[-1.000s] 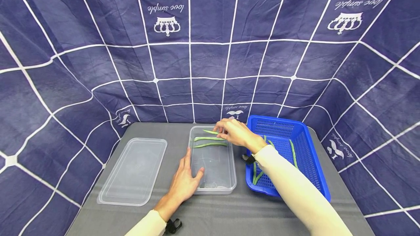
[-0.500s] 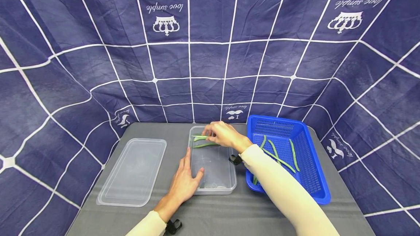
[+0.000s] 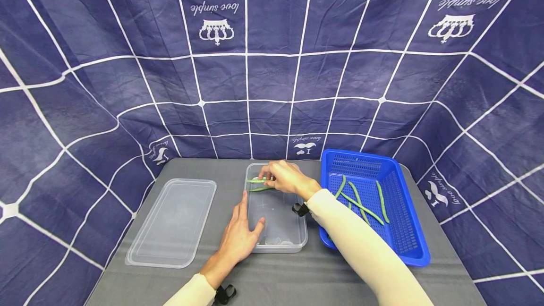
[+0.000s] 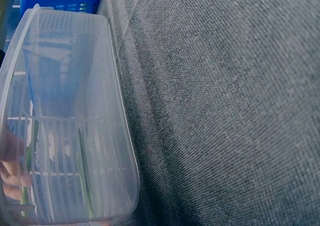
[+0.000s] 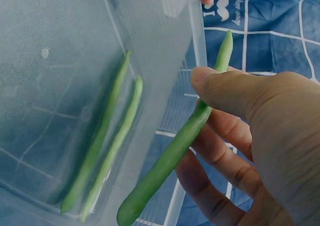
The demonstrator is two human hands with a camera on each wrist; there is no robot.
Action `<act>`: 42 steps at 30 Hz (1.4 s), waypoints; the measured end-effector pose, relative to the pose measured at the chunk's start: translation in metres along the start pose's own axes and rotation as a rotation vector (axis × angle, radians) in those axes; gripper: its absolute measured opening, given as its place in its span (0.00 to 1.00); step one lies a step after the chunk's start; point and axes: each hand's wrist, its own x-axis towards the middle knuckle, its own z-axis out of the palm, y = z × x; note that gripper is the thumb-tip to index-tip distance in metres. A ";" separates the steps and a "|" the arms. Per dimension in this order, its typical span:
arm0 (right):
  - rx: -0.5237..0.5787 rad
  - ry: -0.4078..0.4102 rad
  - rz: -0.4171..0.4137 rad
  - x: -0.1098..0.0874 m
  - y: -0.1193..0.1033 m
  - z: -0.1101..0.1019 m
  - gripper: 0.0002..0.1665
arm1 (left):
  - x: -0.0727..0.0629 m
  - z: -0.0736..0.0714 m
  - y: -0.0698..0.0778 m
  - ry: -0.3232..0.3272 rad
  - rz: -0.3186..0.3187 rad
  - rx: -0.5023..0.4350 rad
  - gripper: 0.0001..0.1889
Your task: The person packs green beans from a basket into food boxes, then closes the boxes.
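Observation:
My right hand point(image 3: 284, 177) pinches a green bean point(image 5: 167, 153) between thumb and fingers over the far end of a clear plastic container point(image 3: 276, 221). In the right wrist view, two more green beans point(image 5: 95, 146) lie side by side on the container floor, below the held one. My left hand point(image 3: 239, 233) rests along the container's left side, its fingers straight and its thumb spread over the rim. Through the container wall point(image 4: 85, 86) in the left wrist view, the right fingers and green beans show blurred.
Right of the container stands a blue perforated basket point(image 3: 413, 230) with several green beans point(image 3: 381, 199) inside, partly covered by the right sleeve. A clear flat lid point(image 3: 176, 221) lies on the grey cloth to the left. Behind the table hangs a blue checked curtain point(image 3: 272, 79).
My right hand has moved left and slightly nearer over the container, carrying the pinched bean. More beans in the basket have come into sight from behind the arm. My left hand keeps its place.

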 end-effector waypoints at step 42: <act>-0.076 0.031 0.089 -0.058 0.024 -0.033 0.20 | -0.002 0.001 0.002 0.015 0.007 0.012 0.53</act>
